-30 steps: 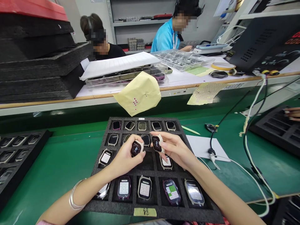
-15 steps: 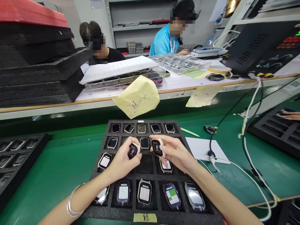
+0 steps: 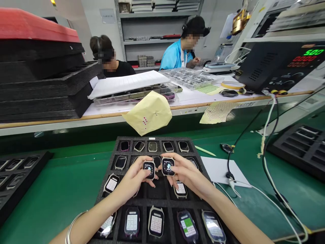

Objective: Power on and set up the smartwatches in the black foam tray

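Note:
Two smartwatch bodies without straps are held side by side above a black foam tray point(image 3: 146, 199). My left hand point(image 3: 134, 178) is closed on one smartwatch point(image 3: 149, 169), its thumb over the lit screen. In my right hand point(image 3: 186, 169) is the other smartwatch point(image 3: 168, 166), also lit, with the thumb at its screen's edge. Below them, a compartment point(image 3: 155, 187) in the middle of the tray holds no watch. Around it sit more watches, some dark and several lit with white grids; a purple-framed watch point(image 3: 187, 226) shows part of its grid in green.
Another watch tray point(image 3: 24, 183) lies at left, a further tray point(image 3: 302, 142) at right. White paper point(image 3: 223, 166), cables point(image 3: 266, 200) and a green pen point(image 3: 205, 150) lie right of the tray. A raised shelf point(image 3: 188, 110) bears stacked foam trays point(image 3: 38, 81) and a power supply point(image 3: 281, 67). Two people sit behind.
Both watches have been turned so their screens face me more squarely, and my hands have come closer together. My left thumb has moved onto its screen. The camera view has tilted up slightly.

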Tool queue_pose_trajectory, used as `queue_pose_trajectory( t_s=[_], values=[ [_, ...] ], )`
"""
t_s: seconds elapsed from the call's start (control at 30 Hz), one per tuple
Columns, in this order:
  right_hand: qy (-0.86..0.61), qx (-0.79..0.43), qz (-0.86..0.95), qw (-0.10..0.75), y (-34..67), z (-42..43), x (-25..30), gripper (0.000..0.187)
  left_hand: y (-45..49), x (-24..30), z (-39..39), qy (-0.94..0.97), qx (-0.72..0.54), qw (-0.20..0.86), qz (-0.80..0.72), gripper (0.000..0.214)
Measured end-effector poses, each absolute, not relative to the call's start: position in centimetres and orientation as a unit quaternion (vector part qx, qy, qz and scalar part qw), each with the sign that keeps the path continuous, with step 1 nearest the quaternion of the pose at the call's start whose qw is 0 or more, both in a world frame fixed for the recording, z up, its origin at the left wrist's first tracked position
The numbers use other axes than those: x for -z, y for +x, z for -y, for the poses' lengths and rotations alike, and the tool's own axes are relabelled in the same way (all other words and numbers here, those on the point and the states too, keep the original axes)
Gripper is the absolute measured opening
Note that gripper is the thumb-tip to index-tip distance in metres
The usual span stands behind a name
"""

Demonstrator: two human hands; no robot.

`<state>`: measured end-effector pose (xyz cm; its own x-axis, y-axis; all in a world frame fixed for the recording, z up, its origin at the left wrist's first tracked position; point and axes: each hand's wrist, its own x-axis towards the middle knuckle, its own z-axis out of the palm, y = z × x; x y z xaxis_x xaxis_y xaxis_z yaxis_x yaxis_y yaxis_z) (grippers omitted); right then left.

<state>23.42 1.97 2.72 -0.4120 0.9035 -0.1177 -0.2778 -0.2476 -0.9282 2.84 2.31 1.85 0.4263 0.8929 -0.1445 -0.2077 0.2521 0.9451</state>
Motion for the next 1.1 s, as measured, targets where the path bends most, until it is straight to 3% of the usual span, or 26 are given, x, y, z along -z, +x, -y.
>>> queue_pose_trajectory(
  t_s=[0.33, 0.67, 0.87, 1.0, 1.1],
  values=[
    [-0.374, -0.662, 0.482, 0.436, 23.63, -1.71, -2.50, 0.052, 2.59, -1.68, -2.57, 0.439, -0.379, 0.735, -0.350, 0.030],
    [-0.375, -0.645, 0.505, 0.434, 23.69, -1.66, -2.29, 0.050, 2.43, -2.01, -2.45, 0.463, -0.354, 0.736, -0.344, 0.028],
    [-0.330, -0.663, 0.503, 0.445, 23.35, -1.74, -2.64, 0.048, 2.35, -1.36, -2.51, 0.535, -0.364, 0.672, -0.360, 0.036],
    [-0.328, -0.658, 0.512, 0.444, 23.51, -1.92, -2.31, 0.035, 2.18, -1.33, -2.50, 0.586, -0.338, 0.620, -0.398, 0.023],
    [-0.334, -0.653, 0.524, 0.432, 23.69, -1.96, -1.94, 0.038, 2.06, -1.44, -2.41, 0.607, -0.325, 0.603, -0.403, 0.021]
  ],
)
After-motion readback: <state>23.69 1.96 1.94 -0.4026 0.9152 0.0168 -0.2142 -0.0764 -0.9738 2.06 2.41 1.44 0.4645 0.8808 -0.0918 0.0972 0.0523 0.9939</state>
